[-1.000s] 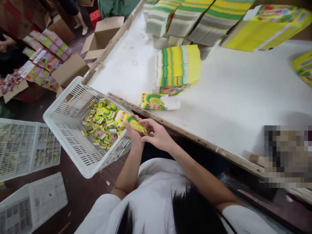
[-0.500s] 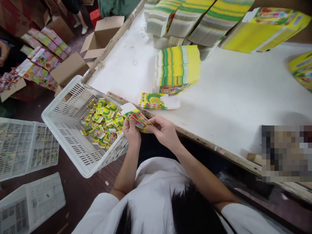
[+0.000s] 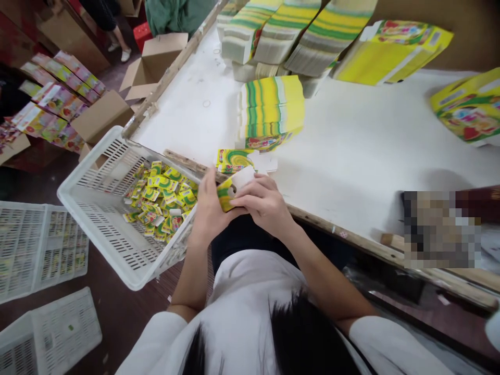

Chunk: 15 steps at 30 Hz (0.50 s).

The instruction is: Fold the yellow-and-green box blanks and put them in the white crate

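Note:
A small yellow and green carton [image 3: 225, 194] with a white flap is held between both hands at the table's front edge. My left hand [image 3: 209, 208] grips its left side, thumb underneath. My right hand [image 3: 267, 203] closes its fingers on the white flap end. Just beyond them a flattened carton [image 3: 236, 159] lies on the table, its white end to the right. Behind it stands a row of stacked flat cartons [image 3: 269, 109]. Left of my hands a white plastic crate [image 3: 97, 208] holds many small yellow-green packets [image 3: 164, 195].
Tall stacks of flat cartons [image 3: 297, 36] fill the back of the white table [image 3: 351, 146]. A larger yellow box [image 3: 472, 112] lies at the right. Open cardboard boxes [image 3: 156, 57] and more crates [image 3: 42, 245] stand on the floor at left. A person's legs [image 3: 117, 39] show at the top.
The carton has been turned: its white flap end, earlier at upper left, now points right. My right hand has shifted onto that end, and my left hand has rotated around the other side.

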Available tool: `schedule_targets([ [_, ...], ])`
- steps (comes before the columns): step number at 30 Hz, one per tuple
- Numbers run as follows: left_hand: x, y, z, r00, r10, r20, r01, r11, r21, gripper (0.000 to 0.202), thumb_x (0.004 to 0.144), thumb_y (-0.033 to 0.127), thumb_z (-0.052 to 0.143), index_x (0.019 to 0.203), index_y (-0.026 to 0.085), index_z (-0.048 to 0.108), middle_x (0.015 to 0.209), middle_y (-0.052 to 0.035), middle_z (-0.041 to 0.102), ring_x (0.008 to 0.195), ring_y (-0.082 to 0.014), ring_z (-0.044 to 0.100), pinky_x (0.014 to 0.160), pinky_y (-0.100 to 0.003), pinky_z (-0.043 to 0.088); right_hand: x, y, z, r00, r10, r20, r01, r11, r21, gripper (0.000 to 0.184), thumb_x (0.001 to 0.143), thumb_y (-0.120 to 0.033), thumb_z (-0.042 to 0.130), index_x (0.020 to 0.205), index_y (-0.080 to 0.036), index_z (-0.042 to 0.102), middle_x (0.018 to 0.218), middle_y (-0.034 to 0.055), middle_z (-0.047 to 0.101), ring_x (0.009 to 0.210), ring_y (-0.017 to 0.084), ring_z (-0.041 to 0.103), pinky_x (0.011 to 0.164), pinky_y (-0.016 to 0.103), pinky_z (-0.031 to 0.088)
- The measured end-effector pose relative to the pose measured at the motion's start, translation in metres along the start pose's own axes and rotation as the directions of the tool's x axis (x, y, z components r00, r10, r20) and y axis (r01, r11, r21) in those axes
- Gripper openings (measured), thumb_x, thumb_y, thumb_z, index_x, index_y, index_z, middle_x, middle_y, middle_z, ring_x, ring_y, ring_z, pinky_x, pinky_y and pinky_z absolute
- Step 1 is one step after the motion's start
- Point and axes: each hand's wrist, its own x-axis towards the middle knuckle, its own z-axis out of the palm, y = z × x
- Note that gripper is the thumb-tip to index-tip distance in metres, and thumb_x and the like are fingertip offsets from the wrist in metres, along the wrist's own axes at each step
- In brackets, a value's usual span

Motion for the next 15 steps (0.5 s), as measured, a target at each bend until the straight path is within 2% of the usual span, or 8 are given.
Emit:
schedule_targets([
  [2, 0.003, -0.013, 0.007, 0.99, -0.075, 0.118, 0.066, 0.995, 0.079, 0.074, 0.057, 0.03, 0.093, 0.125, 0.021, 0.063, 0.124, -0.0096, 0.067, 0.117, -0.0306, 0.061, 0.103, -0.038, 0.045, -0.002, -0.004, -0.002, 0.997, 0.05, -0.065, -0.049, 0.999, 0.023, 0.024, 0.094, -0.023, 0.056, 0.104, -0.037, 0.073, 0.103, 0.0024, 0.072, 0.108, 0.025, 0.062, 0.116, 0.054, 0.034],
  [3, 0.003, -0.019, 0.01, 0.988, -0.092, 0.128, 0.077, 0.99, 0.115, 0.069, 0.06, 0.03, 0.091, 0.122, 0.021, 0.064, 0.116, -0.0085, 0.069, 0.108, -0.0288, 0.064, 0.097, -0.036, 0.048, -0.003, -0.005, -0.002, 0.983, 0.113, -0.144, -0.108, 0.993, 0.043, 0.026, 0.093, -0.027, 0.059, 0.116, -0.035, 0.069, 0.115, 0.005, 0.069, 0.118, 0.028, 0.059, 0.116, 0.056, 0.034],
  [5, 0.0, -0.028, 0.018, 0.994, -0.081, 0.073, 0.07, 0.988, 0.14, 0.064, 0.059, 0.03, 0.091, 0.117, 0.021, 0.065, 0.106, -0.0064, 0.07, 0.098, -0.0268, 0.065, 0.089, -0.034, 0.049, -0.005, -0.004, -0.001, 0.914, 0.271, -0.302, -0.234, 0.96, 0.154, 0.052, 0.09, -0.036, 0.064, 0.139, -0.029, 0.052, 0.139, 0.0108, 0.057, 0.135, 0.033, 0.048, 0.115, 0.057, 0.036],
  [6, -0.002, -0.03, 0.022, 0.997, -0.065, 0.038, 0.06, 0.99, 0.129, 0.064, 0.057, 0.03, 0.092, 0.115, 0.022, 0.066, 0.104, -0.0056, 0.07, 0.096, -0.0264, 0.065, 0.088, -0.034, 0.05, -0.005, -0.003, 0.001, 0.877, 0.353, -0.325, -0.283, 0.928, 0.243, 0.061, 0.089, -0.039, 0.064, 0.146, -0.027, 0.043, 0.145, 0.0125, 0.052, 0.138, 0.033, 0.046, 0.114, 0.055, 0.039],
  [8, -0.007, -0.031, 0.027, 0.999, -0.036, 0.019, 0.034, 0.996, 0.085, 0.067, 0.055, 0.028, 0.093, 0.116, 0.023, 0.065, 0.107, -0.0052, 0.07, 0.099, -0.0268, 0.065, 0.09, -0.035, 0.05, -0.005, -0.001, 0.007, 0.854, 0.471, -0.221, -0.348, 0.833, 0.43, 0.064, 0.09, -0.041, 0.062, 0.148, -0.026, 0.039, 0.148, 0.0125, 0.051, 0.136, 0.03, 0.05, 0.111, 0.051, 0.045],
  [10, -0.011, -0.03, 0.03, 0.998, 0.01, 0.054, -0.013, 0.999, 0.051, 0.07, 0.059, 0.024, 0.09, 0.122, 0.025, 0.062, 0.119, -0.0068, 0.068, 0.11, -0.0285, 0.063, 0.097, -0.037, 0.048, -0.004, 0.002, 0.014, 0.862, 0.507, -0.018, -0.41, 0.717, 0.564, 0.055, 0.09, -0.042, 0.062, 0.141, -0.025, 0.049, 0.142, 0.0107, 0.058, 0.13, 0.028, 0.056, 0.108, 0.047, 0.049],
  [12, -0.013, -0.03, 0.03, 0.992, 0.069, 0.107, -0.074, 0.997, 0.039, 0.073, 0.062, 0.021, 0.087, 0.129, 0.025, 0.058, 0.129, -0.0089, 0.064, 0.12, -0.0293, 0.06, 0.102, -0.037, 0.047, -0.003, 0.003, 0.019, 0.848, 0.509, 0.146, -0.471, 0.599, 0.647, 0.047, 0.089, -0.045, 0.065, 0.13, -0.024, 0.059, 0.135, 0.0091, 0.064, 0.125, 0.027, 0.061, 0.106, 0.045, 0.051],
  [15, -0.014, -0.032, 0.028, 0.983, 0.132, 0.13, -0.141, 0.988, 0.065, 0.068, 0.065, 0.021, 0.086, 0.126, 0.025, 0.057, 0.124, -0.009, 0.063, 0.114, -0.0267, 0.062, 0.095, -0.034, 0.049, -0.004, 0.007, 0.023, 0.8, 0.549, 0.241, -0.526, 0.45, 0.721, 0.054, 0.085, -0.055, 0.068, 0.127, -0.023, 0.062, 0.128, 0.0091, 0.069, 0.116, 0.027, 0.066, 0.102, 0.043, 0.054],
])
